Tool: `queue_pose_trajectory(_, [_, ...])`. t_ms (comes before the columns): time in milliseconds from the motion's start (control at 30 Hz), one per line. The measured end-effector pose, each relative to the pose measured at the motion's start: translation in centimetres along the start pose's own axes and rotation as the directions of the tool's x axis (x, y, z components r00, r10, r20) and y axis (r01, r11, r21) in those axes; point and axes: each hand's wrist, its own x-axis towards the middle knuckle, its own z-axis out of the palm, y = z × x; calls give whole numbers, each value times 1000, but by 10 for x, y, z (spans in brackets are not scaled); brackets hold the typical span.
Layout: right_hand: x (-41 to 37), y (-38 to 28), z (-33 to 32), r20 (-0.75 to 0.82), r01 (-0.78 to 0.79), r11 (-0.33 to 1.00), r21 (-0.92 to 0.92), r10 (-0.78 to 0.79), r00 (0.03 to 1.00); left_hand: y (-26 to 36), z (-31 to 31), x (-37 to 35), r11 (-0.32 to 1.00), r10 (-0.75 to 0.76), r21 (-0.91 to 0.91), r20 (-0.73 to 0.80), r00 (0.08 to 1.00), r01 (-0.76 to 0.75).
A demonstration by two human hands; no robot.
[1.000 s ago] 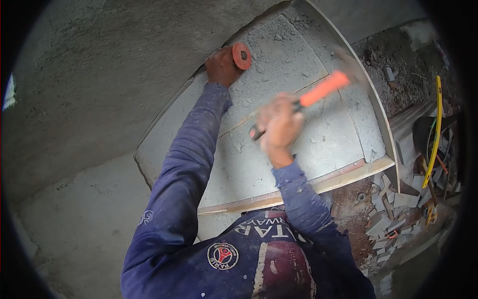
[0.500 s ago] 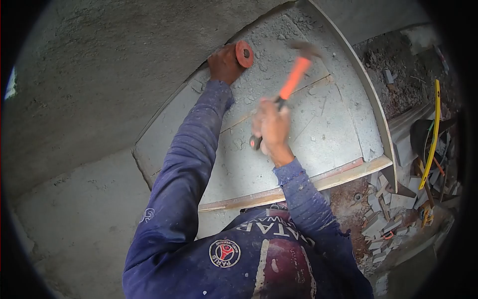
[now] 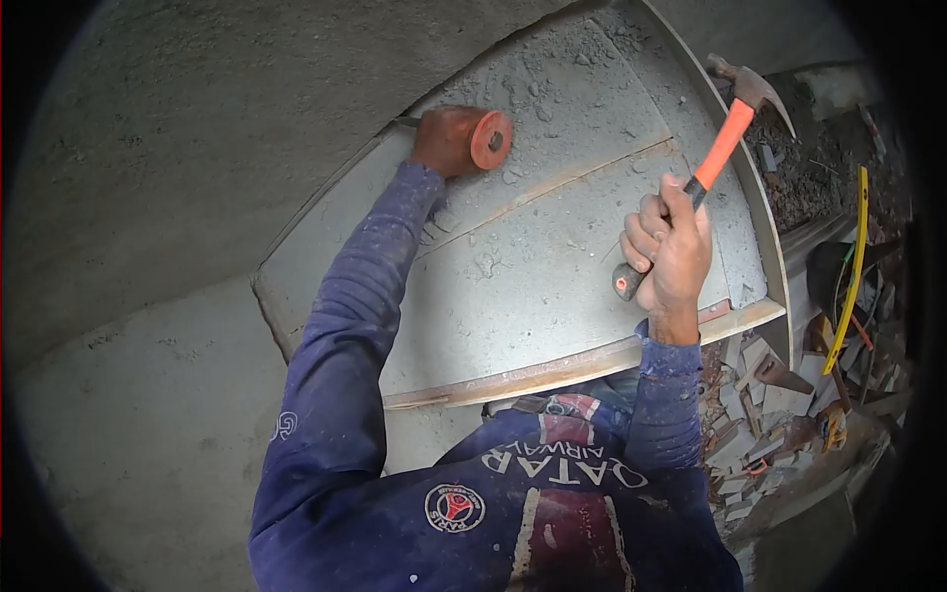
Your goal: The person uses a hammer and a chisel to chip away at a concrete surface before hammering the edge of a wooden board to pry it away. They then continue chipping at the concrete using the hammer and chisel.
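My left hand (image 3: 446,139) grips a chisel (image 3: 487,139) with a round orange hand guard, its tip hidden against the joint where the grey plastered wall (image 3: 197,148) meets the dusty step (image 3: 533,266). My right hand (image 3: 671,252) holds a claw hammer (image 3: 718,158) by its orange and black handle, raised off to the right with the steel head up near the step's edge. Both arms wear dusty blue sleeves.
Cement crumbs lie on the step near the chisel. A pale tile edging (image 3: 592,363) runs along the step's front. Broken tile pieces (image 3: 755,414) and rubble pile up at the lower right, beside a yellow level (image 3: 848,266) and other tools.
The hammer swung toward the chisel's guard half a second ago and has now drawn back up and to the right. My left hand and the chisel stay at the wall joint.
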Motion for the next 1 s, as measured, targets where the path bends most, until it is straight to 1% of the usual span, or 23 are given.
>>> queue_pose_trajectory(67, [-5,4,0,-16,41,999,-1,-41,999,-12,-2,3,1000,-3,10,25,1000,3])
queue_pose_trajectory(133, [-13,10,7,-52,172,984,48,-169,984,-14,4,1,999,13,35,34,999,-15])
queue_pose_trajectory(200, [-19,28,25,-169,211,966,150,-185,968,-15,8,0,997,26,67,34,999,-28])
queue_pose_trajectory(233, [-21,46,36,-216,236,947,220,-188,958,-14,9,-1,998,39,55,-9,999,-38])
queue_pose_trajectory(300, [-25,103,56,-201,193,905,380,-122,972,-15,9,0,998,53,47,-55,997,-50])
queue_pose_trajectory(333, [-35,137,68,-146,0,934,358,56,988,-17,8,0,997,62,45,-53,997,-60])
queue_pose_trajectory(367, [-46,151,77,-102,-191,925,327,236,966,-15,10,-2,997,73,38,-47,996,-71])
queue_pose_trajectory(400, [-47,152,72,-109,-182,927,329,229,967,-14,10,-2,996,80,33,-47,996,-79])
queue_pose_trajectory(433, [-44,150,65,11,-368,913,179,372,928,-14,10,0,997,78,29,-80,994,-76])
queue_pose_trajectory(467, [-44,143,60,102,-528,849,2,525,845,-14,10,-2,998,66,23,-110,992,-64])
queue_pose_trajectory(500, [-44,121,59,74,-443,897,0,442,894,-17,12,-4,998,65,16,-108,992,-64])
queue_pose_trajectory(533, [-43,98,56,28,-320,943,89,318,948,-20,15,-5,996,82,33,-118,990,-79])
queue_pose_trajectory(567, [-37,76,52,-21,-181,970,164,187,982,-23,17,-4,994,100,54,-135,986,-93])
queue_pose_trajectory(600, [-28,55,42,-38,23,979,202,-16,999,-21,17,-4,995,96,51,-145,985,-89])
queue_pose_trajectory(667, [-12,24,27,-206,345,904,254,-298,932,-18,13,-2,988,130,97,-153,980,-116])
queue_pose_trajectory(700, [-10,32,34,-196,343,903,259,-298,934,-18,10,1,988,130,107,-158,979,-113])
queue_pose_trajectory(767, [-13,82,54,-374,384,802,458,-218,901,-12,8,0,988,123,116,-160,980,-105])
queue_pose_trajectory(800, [-24,139,55,-254,153,894,420,-46,966,-10,8,1,987,130,114,-156,979,-113])
queue_pose_trajectory(833, [-44,164,59,-60,-252,956,149,263,963,-10,7,-1,991,109,96,-122,987,-97])
queue_pose_trajectory(867, [-48,166,55,70,-604,795,54,601,797,-10,7,-1,994,91,76,-84,992,-84])
queue_pose_trajectory(900, [-43,153,58,69,-595,801,62,591,804,-15,8,5,992,104,75,-83,991,-98])
queue_pose_trajectory(967, [-38,114,56,17,-364,927,93,364,931,-20,13,-1,992,110,87,-177,978,-96])
queue_pose_trajectory(1000, [-31,86,53,-27,-191,972,140,197,980,-19,17,-5,993,101,80,-179,979,-88])
